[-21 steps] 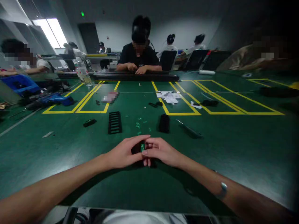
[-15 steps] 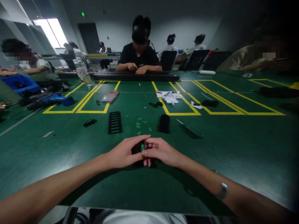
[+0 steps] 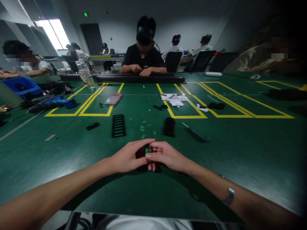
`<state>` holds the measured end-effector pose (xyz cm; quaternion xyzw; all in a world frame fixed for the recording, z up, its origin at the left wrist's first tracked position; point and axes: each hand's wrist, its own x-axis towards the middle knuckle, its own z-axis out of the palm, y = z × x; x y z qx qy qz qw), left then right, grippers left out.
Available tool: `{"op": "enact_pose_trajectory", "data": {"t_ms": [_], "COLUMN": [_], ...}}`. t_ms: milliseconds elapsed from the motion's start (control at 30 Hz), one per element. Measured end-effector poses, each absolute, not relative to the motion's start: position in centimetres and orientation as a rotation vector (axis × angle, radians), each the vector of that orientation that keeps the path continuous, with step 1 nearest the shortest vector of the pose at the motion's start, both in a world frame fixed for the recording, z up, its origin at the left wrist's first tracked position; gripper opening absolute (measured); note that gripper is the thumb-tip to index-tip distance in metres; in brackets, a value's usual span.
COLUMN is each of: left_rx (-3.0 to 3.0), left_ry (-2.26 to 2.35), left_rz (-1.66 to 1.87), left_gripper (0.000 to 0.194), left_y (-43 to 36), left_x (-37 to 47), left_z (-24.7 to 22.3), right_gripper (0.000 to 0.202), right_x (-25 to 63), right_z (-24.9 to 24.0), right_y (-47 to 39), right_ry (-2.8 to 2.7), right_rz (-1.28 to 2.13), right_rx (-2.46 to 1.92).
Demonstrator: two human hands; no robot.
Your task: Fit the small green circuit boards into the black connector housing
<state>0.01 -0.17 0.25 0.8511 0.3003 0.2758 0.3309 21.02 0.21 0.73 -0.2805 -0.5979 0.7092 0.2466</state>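
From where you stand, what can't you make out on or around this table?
All in the head view:
Small green piece: lower end hidden by the right hand.
Left hand: thumb tip seemingly covered by the right thumb.
Pinkish item: blurred by blocks.
Papers: any print too small.
Person at far right: lost in darkness.

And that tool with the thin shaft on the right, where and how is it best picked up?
Probably by its thick handle, from above and the right, with the right hand once free of the small green piece. The handle lies nearer and points right; the thin shaft points away leftward.
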Motion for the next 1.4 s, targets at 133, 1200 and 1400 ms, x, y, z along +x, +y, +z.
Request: {"op": "enact_pose_trajectory", "data": {"t_ms": [133,1200,1400], "left_rx": [2.229,2.22,2.226], "left_ry": [0.774,0.702,0.692], "left_rz": [0.723,0.78,0.756], "left_gripper": [0.061,0.058,0.061], "left_y": [-0.2,-0.39,-0.36], "left_x": [-0.01,0.03,-0.12], "left_z": [0.34,0.8,0.71], "right_gripper": [0.027,0.04,0.039], "right_x": [21.0,20.55,20.55], "right_z": [0.72,0.74,0.52], "right_y": [0.1,-0.17,-0.19], "right_ry": [-1.622,-1.645,-1.66], "right_rz": [1.934,1.878,1.87], "right_rx": [-0.774,-0.882,-0.857]}}
